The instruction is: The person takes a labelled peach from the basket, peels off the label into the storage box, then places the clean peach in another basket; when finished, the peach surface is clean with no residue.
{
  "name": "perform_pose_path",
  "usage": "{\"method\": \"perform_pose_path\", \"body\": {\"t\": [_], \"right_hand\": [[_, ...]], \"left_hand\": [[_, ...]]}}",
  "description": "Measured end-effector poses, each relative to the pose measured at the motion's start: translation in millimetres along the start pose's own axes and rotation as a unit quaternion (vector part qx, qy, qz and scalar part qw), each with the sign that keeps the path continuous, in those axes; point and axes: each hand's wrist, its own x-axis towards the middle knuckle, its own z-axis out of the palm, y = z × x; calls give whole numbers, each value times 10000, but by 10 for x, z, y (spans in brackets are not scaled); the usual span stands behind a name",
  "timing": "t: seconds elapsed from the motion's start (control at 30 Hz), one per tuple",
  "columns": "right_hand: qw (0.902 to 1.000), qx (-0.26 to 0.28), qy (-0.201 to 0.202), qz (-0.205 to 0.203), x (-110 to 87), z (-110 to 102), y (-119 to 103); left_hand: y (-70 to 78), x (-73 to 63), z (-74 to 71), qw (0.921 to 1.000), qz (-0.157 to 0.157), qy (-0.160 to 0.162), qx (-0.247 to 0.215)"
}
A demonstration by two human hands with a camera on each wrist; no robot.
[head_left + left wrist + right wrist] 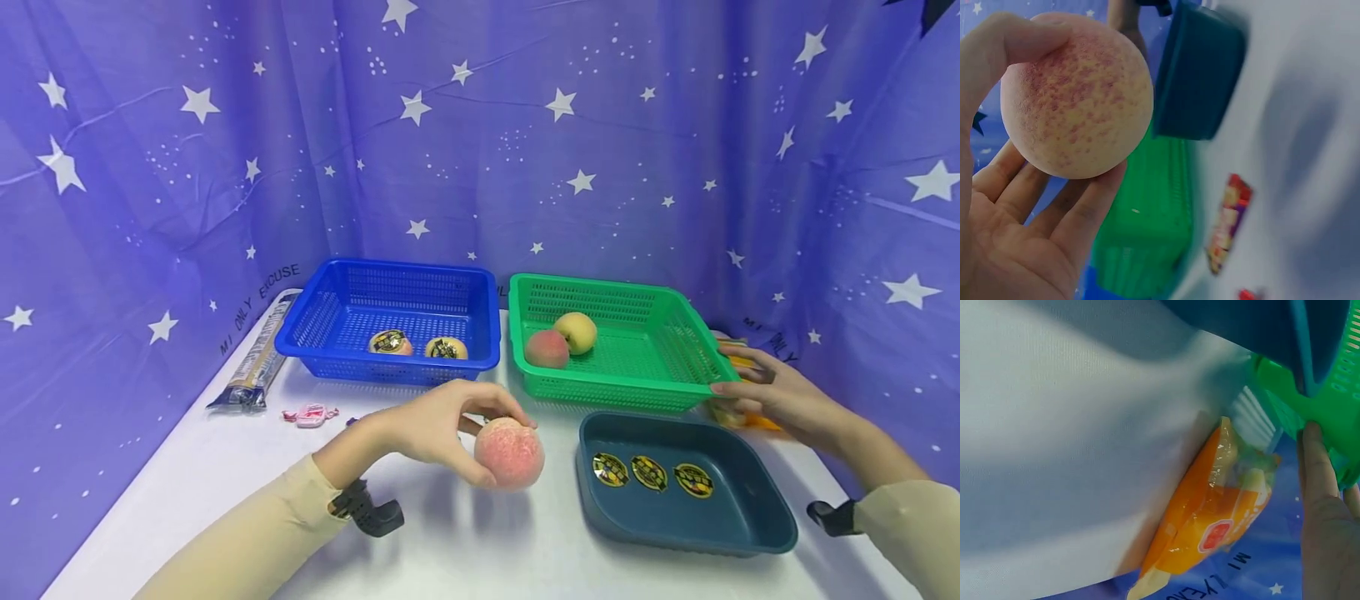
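My left hand (442,429) holds a pink, yellow-speckled peach (509,454) above the table, thumb on one side and fingers on the other. Close up in the left wrist view, the peach (1079,94) shows its round speckled side. At the right, my right hand (787,396) grips the right rim of the green basket (600,385), thumb at the near corner and fingers farther back. Inside that basket lie another peach (547,349) and a pale yellow round fruit (576,333), side by side. In the right wrist view, the fingers (1319,465) lie against the green wall.
The blue basket (390,367) holds two fruits with black-and-gold labels. A dark teal bin (682,525) has three such labels inside. An orange snack bag (1204,512) lies beside the right hand. A wrapped candy (311,415) and a long packet (258,354) lie at left.
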Motion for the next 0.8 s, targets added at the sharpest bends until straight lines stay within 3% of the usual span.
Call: {"method": "perform_pose_path", "body": {"t": [0.17, 0.33, 0.57, 0.8], "right_hand": [[10000, 42, -18, 62, -13, -10, 28], [9999, -42, 0, 123, 4, -12, 8], [9997, 203, 73, 81, -24, 29, 1], [9998, -15, 118, 156, -32, 16, -25]], "left_hand": [[172, 364, -125, 9998, 121, 61, 113], [297, 700, -247, 9988, 149, 428, 207], [295, 1208, -326, 9974, -110, 696, 166], [224, 1617, -382, 9938, -467, 968, 286]]}}
